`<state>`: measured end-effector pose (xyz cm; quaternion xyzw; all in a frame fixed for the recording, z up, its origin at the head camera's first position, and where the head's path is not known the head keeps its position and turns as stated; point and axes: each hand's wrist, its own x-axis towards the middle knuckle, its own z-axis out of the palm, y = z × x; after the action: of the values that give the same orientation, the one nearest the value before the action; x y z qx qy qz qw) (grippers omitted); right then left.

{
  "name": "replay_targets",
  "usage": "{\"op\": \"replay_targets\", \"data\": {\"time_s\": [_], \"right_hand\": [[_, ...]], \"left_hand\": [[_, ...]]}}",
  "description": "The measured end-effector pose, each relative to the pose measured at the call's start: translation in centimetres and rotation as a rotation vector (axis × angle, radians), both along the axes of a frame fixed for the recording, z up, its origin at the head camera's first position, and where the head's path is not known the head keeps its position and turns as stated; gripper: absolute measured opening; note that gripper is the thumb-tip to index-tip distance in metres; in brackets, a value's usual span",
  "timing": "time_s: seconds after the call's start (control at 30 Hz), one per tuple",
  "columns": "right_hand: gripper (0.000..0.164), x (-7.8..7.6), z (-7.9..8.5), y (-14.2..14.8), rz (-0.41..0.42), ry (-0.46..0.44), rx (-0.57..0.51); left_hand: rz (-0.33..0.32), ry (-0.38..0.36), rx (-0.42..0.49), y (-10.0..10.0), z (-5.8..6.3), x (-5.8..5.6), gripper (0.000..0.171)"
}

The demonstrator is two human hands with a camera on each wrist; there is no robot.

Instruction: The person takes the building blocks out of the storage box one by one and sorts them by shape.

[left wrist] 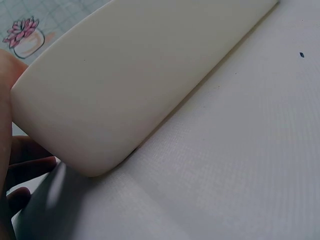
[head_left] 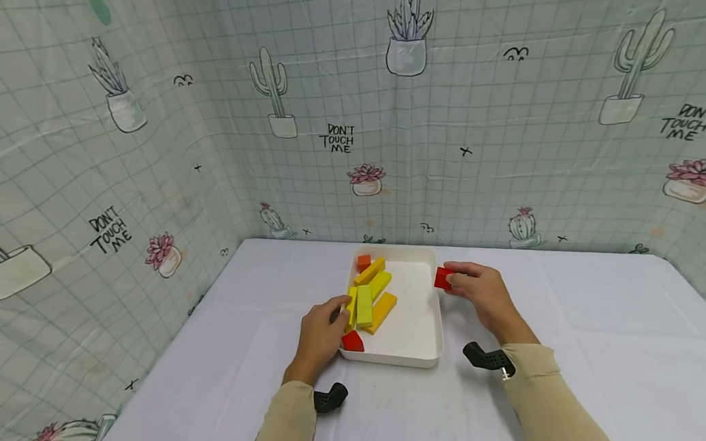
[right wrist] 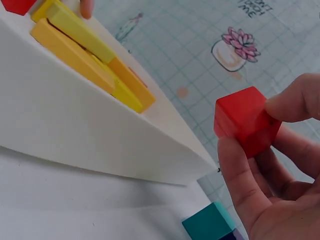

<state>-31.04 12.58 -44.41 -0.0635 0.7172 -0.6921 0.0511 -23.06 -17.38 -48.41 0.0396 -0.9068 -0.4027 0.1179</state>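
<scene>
My right hand (head_left: 487, 299) pinches a red cube-shaped block (right wrist: 246, 120) between thumb and fingers, just by the right rim of a white tray (head_left: 410, 320). At the opposite side, my left hand (head_left: 319, 334) grips the tray's left wall, its thumb over the rim and fingers outside. Yellow and orange-yellow long blocks (head_left: 364, 307) lie jumbled along the left half of the tray. An orange-red block (head_left: 364, 262) sits in the far left corner, and another red block (head_left: 353, 341) is in the near left corner.
In the right wrist view, a teal block (right wrist: 209, 222) lies outside the tray below my right hand, with a purple piece (right wrist: 235, 235) partly cut off beside it. A white cloth covers the table (head_left: 597, 333). Behind it hangs a cactus-print sheet (head_left: 458, 118).
</scene>
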Motion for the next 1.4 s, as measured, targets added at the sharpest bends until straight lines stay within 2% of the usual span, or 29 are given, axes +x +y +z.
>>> {"op": "replay_targets", "data": {"time_s": [0.33,0.6,0.9,1.2,1.4], "right_hand": [[0.048,0.2,-0.1,0.7,-0.013,0.006,-0.096],[0.054,0.5,-0.2,1.5,-0.016,0.016,-0.087],[0.058,0.9,-0.2,3.3,-0.009,-0.049,-0.142],[0.059,1.2,0.7,4.8,-0.061,-0.181,-0.132],[0.061,1.5,0.9,6.4,-0.041,-0.171,-0.194]], "left_hand": [[0.001,0.008,0.002,-0.1,0.0,0.0,0.033],[0.005,0.011,0.004,-0.2,0.0,0.0,0.033],[0.000,0.016,0.002,-0.1,0.0,-0.1,0.033],[-0.005,0.012,0.000,0.0,-0.1,0.0,0.033],[0.009,0.000,0.004,0.1,-0.1,0.0,0.033]]}}
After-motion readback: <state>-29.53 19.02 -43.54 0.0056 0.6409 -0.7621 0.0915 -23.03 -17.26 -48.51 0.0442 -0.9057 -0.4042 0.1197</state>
